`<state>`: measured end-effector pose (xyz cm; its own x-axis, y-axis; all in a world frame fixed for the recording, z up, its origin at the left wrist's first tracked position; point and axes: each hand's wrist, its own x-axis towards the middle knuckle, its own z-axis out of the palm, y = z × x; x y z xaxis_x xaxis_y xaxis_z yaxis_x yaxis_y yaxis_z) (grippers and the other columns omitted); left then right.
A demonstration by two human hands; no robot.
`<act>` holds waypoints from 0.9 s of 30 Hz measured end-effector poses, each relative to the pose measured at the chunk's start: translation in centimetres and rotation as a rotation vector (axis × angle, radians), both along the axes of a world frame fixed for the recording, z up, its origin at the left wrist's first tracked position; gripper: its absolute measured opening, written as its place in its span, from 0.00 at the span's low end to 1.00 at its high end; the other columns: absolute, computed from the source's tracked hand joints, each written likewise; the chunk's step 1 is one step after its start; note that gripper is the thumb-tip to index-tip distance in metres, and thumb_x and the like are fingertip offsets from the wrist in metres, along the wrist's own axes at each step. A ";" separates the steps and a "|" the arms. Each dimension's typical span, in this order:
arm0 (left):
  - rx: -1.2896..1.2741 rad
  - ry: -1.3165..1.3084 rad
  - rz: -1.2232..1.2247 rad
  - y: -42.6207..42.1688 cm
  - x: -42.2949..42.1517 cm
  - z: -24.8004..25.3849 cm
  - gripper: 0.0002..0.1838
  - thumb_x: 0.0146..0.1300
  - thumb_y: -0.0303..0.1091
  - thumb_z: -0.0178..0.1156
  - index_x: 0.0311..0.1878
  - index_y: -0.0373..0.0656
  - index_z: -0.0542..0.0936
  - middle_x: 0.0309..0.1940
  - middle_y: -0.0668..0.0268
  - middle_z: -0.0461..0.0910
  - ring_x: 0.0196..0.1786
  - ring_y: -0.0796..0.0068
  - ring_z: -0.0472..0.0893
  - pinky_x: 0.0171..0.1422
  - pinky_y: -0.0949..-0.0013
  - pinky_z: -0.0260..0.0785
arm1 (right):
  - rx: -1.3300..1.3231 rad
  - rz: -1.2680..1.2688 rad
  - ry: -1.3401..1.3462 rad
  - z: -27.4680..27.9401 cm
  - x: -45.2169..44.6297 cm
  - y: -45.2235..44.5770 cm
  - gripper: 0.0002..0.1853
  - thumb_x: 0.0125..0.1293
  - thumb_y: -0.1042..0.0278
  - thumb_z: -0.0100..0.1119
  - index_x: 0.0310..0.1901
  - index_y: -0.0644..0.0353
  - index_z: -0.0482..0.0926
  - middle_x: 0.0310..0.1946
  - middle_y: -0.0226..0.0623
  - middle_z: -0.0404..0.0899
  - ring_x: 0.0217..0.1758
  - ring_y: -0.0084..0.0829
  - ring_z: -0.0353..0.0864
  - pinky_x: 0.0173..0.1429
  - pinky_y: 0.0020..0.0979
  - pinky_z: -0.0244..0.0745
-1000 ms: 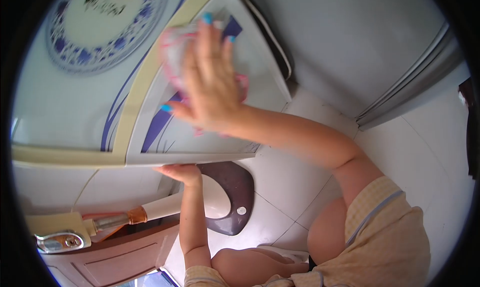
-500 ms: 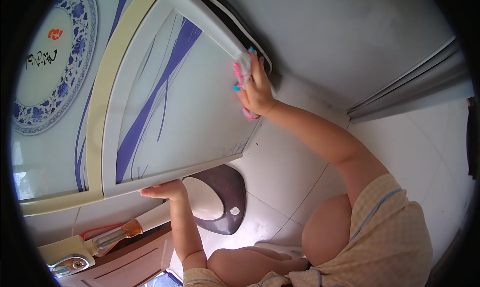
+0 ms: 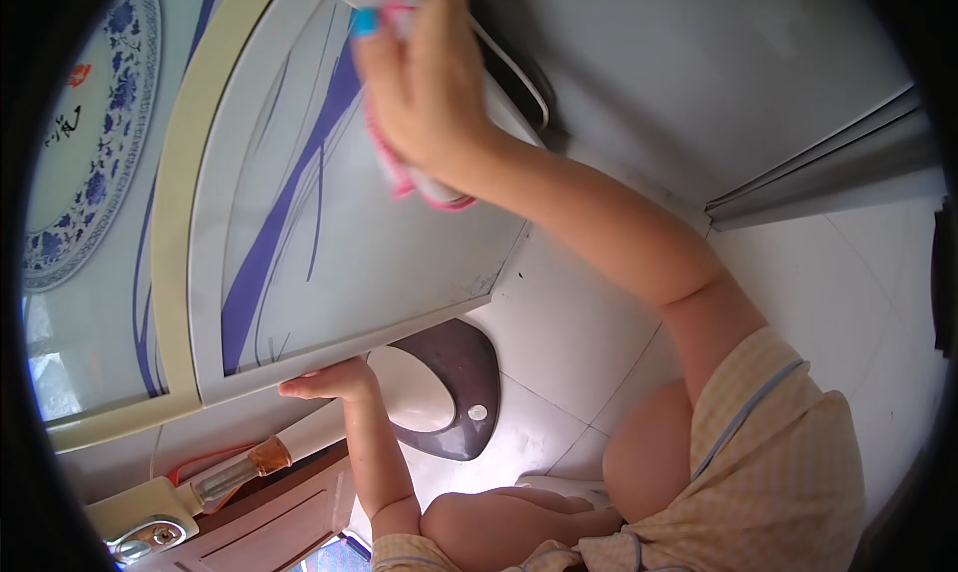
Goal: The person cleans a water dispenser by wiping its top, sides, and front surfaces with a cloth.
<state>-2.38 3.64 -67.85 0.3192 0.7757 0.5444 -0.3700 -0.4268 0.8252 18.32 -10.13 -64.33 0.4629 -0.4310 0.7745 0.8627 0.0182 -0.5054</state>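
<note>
My right hand, blurred by motion, is closed on a pink-and-white cloth over the upper part of a glass panel. The cloth hangs out below the palm and shows past the fingers. Blue nail polish marks one fingertip. The panel has a white frame and purple streaks, and it looks like a table leaf. At the frame's lower edge, my left hand grips the rim, its visible digits pointing left. Some of its fingers are hidden behind the panel.
A cream-framed glass surface with a blue-and-white plate design lies left. Below stand a pale pole with a cream, chrome-trimmed box and a dark base. A brown panelled door is at lower left; a grey surface rises upper right.
My right hand has moved up and left with the cloth, from the panel's right edge toward its top, and looks larger. My left hand stays at the lower edge. The view has shifted slightly.
</note>
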 end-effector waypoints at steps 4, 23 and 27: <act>0.046 -0.018 0.058 0.5 -0.1 -0.3 0.40 0.60 0.69 0.30 0.55 0.41 0.68 0.54 0.62 0.68 0.54 0.67 0.71 0.54 0.60 0.68 | -0.045 0.040 0.300 -9.7 0.1 -0.6 0.15 0.57 0.73 0.48 0.47 0.61 0.67 0.34 0.46 0.71 0.33 0.48 0.72 0.36 0.42 0.67; 0.055 0.005 -0.008 1.0 -0.3 -0.2 0.39 0.61 0.67 0.29 0.60 0.42 0.64 0.58 0.60 0.65 0.60 0.65 0.67 0.61 0.57 0.64 | 0.025 0.251 0.261 -1.4 -1.3 -1.8 0.22 0.56 0.76 0.47 0.55 0.64 0.66 0.47 0.50 0.72 0.42 0.49 0.75 0.46 0.38 0.71; 0.122 0.018 0.061 1.7 -0.5 -0.4 0.38 0.62 0.66 0.29 0.59 0.42 0.65 0.58 0.61 0.66 0.59 0.65 0.67 0.60 0.58 0.64 | 0.045 0.259 0.419 -6.9 -0.6 -1.9 0.14 0.55 0.77 0.48 0.45 0.63 0.71 0.25 0.45 0.75 0.19 0.42 0.74 0.25 0.37 0.69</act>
<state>-2.91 5.37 -68.21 0.2843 0.7224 0.6303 -0.3261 -0.5453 0.7722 17.72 -12.04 -71.18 0.8269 -0.2892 0.4822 0.5497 0.2352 -0.8016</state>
